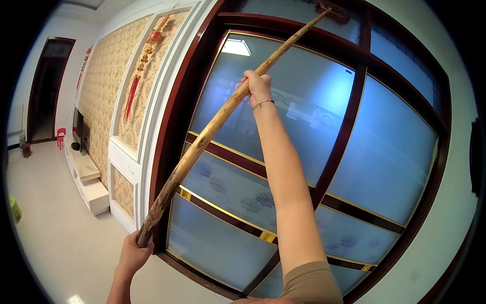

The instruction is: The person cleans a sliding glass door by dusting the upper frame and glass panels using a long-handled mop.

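A long wooden pole point(212, 129) slants up to the right across the view, with a dark reddish-brown broom-like head point(336, 12) at its far end. That head is up against or close before the upper panes; whether it touches them I cannot tell. My left hand point(135, 252) is closed round the dark, rough-barked lower end. Higher up, my right hand point(258, 87) grips the pole's smoother, paler stretch with the arm raised and outstretched. Behind the pole stands a frosted glass door point(283, 137) in a dark red frame with gold trim.
On the left is a patterned wall panel point(109, 81) with a red hanging ornament point(144, 63). A low white cabinet point(87, 169) stands below a television point(77, 129). Farther back are a red stool point(61, 137) and a dark doorway point(48, 91). Pale floor point(55, 218) spreads below.
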A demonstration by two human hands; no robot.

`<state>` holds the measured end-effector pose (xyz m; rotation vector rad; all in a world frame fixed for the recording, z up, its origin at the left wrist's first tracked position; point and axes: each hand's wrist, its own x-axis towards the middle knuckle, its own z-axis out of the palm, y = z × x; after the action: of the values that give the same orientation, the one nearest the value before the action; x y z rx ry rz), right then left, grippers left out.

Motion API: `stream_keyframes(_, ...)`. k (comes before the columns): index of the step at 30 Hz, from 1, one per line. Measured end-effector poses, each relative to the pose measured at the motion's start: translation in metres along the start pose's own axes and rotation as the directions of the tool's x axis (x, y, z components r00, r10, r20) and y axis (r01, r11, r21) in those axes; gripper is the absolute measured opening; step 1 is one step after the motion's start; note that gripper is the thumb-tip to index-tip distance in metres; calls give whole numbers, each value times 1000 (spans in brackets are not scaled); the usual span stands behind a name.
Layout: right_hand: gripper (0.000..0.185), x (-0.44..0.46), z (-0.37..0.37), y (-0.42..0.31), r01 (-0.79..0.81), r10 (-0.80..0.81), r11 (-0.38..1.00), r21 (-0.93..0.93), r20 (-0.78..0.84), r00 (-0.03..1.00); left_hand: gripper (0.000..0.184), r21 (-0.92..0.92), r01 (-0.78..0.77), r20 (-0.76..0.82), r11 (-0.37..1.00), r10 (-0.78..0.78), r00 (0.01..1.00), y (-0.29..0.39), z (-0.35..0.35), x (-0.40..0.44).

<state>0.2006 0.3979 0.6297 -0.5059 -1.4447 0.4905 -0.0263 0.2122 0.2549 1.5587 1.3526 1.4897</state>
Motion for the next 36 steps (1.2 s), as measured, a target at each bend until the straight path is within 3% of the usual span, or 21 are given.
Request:
stream_keyframes(7,15,-14,-25,-20,15,-15,1000,3,-3,1000,16,106,11,-66,994,-4,998,-17,-8,-21)
stream_keyframes(12,15,-57,6,-17,52,-53,996,69,7,999,15,198,45,-130,979,-20,991,-47,-65,-48)
stream_keyframes(17,13,-92,62,-9,71,-68,982,174,-25,997,16,233,91,-307,968,-16,952,-75,-128,-76)
stream_keyframes(18,13,-98,74,-12,67,-66,982,175,-9,998,21,213,188,-284,959,-124,951,-65,-141,-85)
stream_keyframes(20,15,-110,101,-17,21,-22,965,260,1,1000,30,336,151,-463,930,24,886,-106,-173,-106)
stream_keyframes(21,13,-112,113,-18,8,-7,972,233,-8,1000,37,317,209,-422,925,-59,904,-102,-193,-114)
stream_keyframes(24,14,-115,142,-24,20,-22,975,220,10,1000,41,310,264,-459,913,-99,883,-90,-232,-138)
stream_keyframes(29,15,-122,179,-49,-50,5,967,251,177,984,45,284,271,-494,920,-102,863,-90,-292,-177)
stream_keyframes(32,15,-124,206,-56,-81,41,958,274,151,988,47,273,286,-534,919,-103,839,-88,-315,-199)
stream_keyframes(34,16,-118,221,-52,-80,30,947,311,163,986,49,256,411,-521,875,-233,821,-61,-321,-207)
stream_keyframes(36,14,-115,233,-51,-145,89,949,281,203,975,49,179,429,-544,885,-274,793,-49,-318,-214)
